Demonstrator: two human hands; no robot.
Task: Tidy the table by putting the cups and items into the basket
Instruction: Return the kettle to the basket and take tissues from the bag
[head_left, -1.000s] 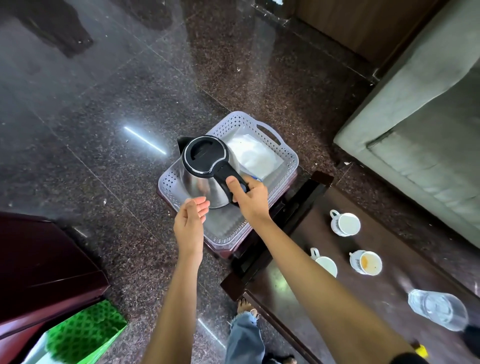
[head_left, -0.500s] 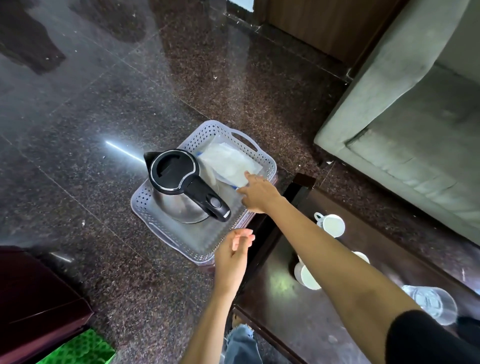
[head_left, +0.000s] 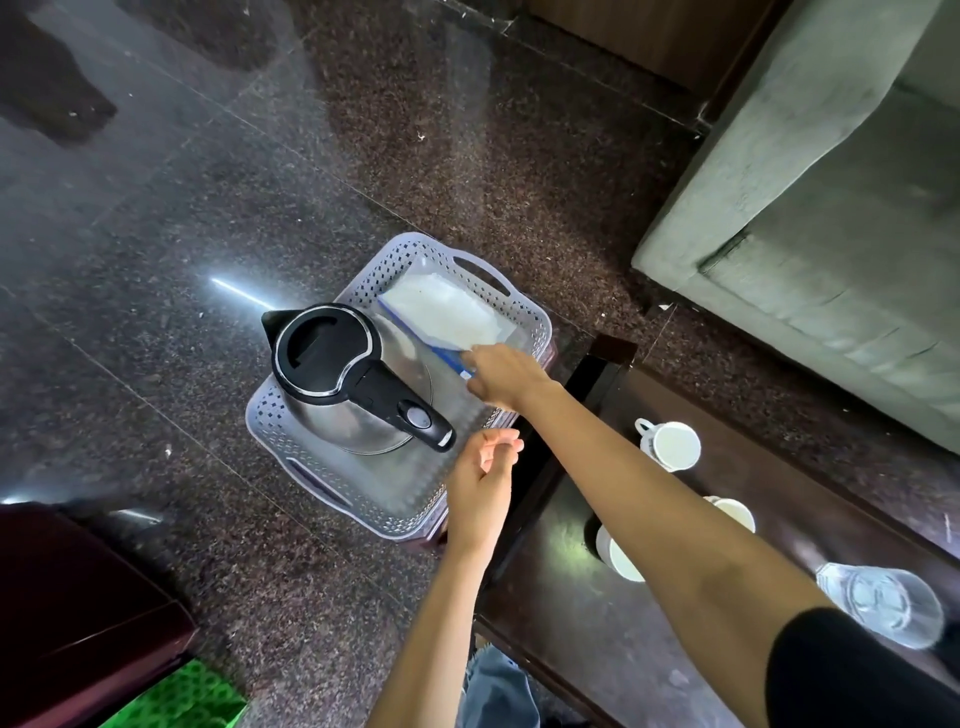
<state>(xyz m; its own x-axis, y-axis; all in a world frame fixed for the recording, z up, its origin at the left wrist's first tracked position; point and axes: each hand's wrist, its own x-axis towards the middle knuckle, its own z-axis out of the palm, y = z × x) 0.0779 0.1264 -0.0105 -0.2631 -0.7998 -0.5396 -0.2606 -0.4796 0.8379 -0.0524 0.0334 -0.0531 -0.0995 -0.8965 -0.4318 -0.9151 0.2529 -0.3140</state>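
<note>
Now the right hand (head_left: 506, 375) pinches the blue edge of the bag (head_left: 444, 310) in the basket (head_left: 531, 313); the left hand (head_left: 480, 486) hovers beside the kettle (head_left: 332, 358), fingers loosely curled, empty.

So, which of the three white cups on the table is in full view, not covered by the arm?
The farthest cup, its handle showing. The right forearm partly hides the middle cup and the nearest cup.

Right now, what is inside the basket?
Inside the basket are a kettle and, beside it, a plastic bag of white contents; the right hand holds its near edge. The floor under both is covered, so anything there cannot be seen.
</note>
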